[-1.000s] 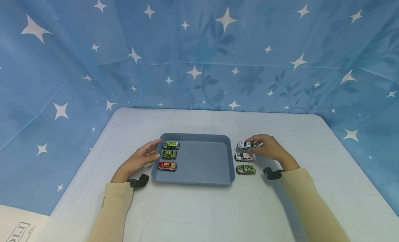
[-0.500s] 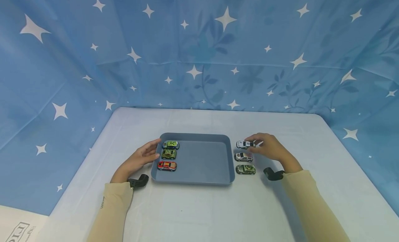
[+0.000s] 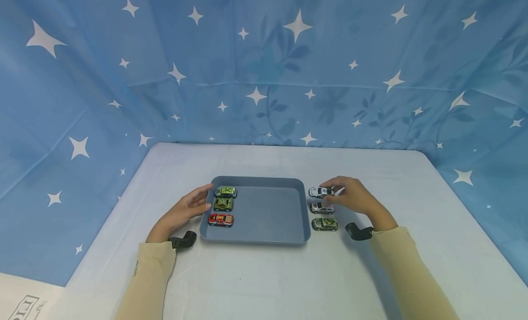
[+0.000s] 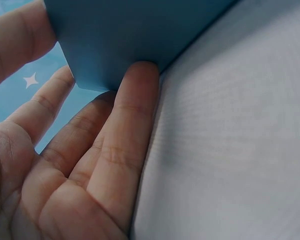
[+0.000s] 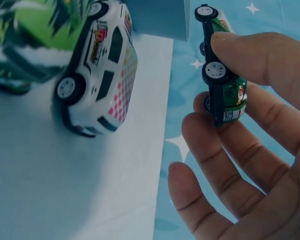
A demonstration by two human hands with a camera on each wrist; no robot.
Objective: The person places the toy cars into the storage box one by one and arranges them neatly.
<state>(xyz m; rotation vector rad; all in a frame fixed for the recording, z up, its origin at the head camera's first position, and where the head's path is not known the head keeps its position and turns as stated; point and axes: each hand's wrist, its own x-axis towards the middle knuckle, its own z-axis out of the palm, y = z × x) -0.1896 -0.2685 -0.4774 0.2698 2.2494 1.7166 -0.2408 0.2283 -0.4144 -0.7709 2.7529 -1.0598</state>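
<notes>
My right hand (image 3: 352,196) pinches a small white toy car (image 3: 320,192) between thumb and fingers, just off the right rim of a blue-grey tray (image 3: 268,214). Green on the body and dark wheels of this toy car (image 5: 225,85) show in the right wrist view. Below it in the head view sit a white toy car with a pink checked pattern (image 3: 321,208) and a green camouflage toy car (image 3: 324,224). My left hand (image 3: 185,210) rests at the tray's left side; its fingers (image 4: 135,105) lie loosely extended against the outer wall.
Inside the tray, along its left end, stand a bright green toy car (image 3: 225,192), a camouflage toy car (image 3: 223,204) and a red-orange toy car (image 3: 220,220). A white cloth (image 3: 264,283) covers the table, and a blue starry curtain (image 3: 264,58) hangs behind.
My right hand has shifted slightly left with the white toy car, bringing it nearer the tray's rim. The left hand and the tray have stayed in place.
</notes>
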